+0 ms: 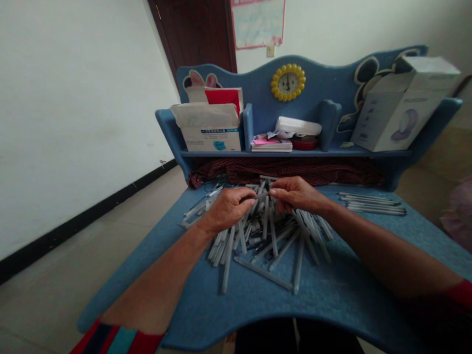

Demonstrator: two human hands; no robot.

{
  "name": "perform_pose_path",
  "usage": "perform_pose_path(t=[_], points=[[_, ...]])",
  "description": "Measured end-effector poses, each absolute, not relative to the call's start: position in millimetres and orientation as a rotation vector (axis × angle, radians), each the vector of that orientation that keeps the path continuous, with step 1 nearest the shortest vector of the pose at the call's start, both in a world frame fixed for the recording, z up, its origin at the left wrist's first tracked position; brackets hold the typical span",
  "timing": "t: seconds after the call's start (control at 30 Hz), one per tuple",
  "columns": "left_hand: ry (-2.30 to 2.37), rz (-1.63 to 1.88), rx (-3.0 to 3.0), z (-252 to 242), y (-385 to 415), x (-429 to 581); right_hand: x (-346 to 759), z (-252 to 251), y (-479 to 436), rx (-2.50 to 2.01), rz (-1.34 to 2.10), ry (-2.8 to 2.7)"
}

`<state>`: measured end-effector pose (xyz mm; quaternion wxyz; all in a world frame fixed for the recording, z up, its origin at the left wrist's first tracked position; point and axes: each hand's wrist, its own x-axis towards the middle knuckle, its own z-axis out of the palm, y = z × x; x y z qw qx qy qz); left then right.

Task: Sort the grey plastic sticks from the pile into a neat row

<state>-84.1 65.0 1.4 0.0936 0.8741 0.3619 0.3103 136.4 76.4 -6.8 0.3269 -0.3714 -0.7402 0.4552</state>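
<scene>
Over the middle of the blue tabletop [236, 309], nearer its back edge than its curved front edge: both hands up at one slim grey pen piece [261, 195]. Left hand [229, 209] has its end, fingers pinched on it, thumb on the near side. Right hand [295, 193] pinches the opposite end between thumb and fingertips, other fingers curled under. Piece sits roughly level, bridging the hands.

Below them, a loose pile of pen tubes [265, 223], clear/whitish, crossing at all angles, some dark parts mixed in. A few tubes poke toward the front edge; one lies slantwise at the pile's front. Too tangled to count.

Toward the right edge, well apart from the pile: a set of pens [372, 203], side by side, roughly parallel, dark ends pointing right.

Along the back edge, under the shelf [332, 154]: bunched dark red checked cloth [295, 169]. On the shelf: printed carton [212, 139] left, taller white box [398, 108] right.
</scene>
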Motion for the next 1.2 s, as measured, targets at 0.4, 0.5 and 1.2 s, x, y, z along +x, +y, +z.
perform_pose_path(t=[0.4, 0.5, 1.2], points=[[1.06, 0.923, 2.603, 0.2, 64.7, -82.8, 136.1, -2.4, 74.5, -1.019, 1.115, -1.994], [1.063, 0.925, 2.612, 1.2, 63.4, -82.6, 135.8, -4.0, 75.9, -0.946, 1.156, -1.97], [1.065, 0.973, 2.838, 0.5, 62.1, -81.0, 132.7, -1.7, 75.1, -0.984, 1.17, -1.973]])
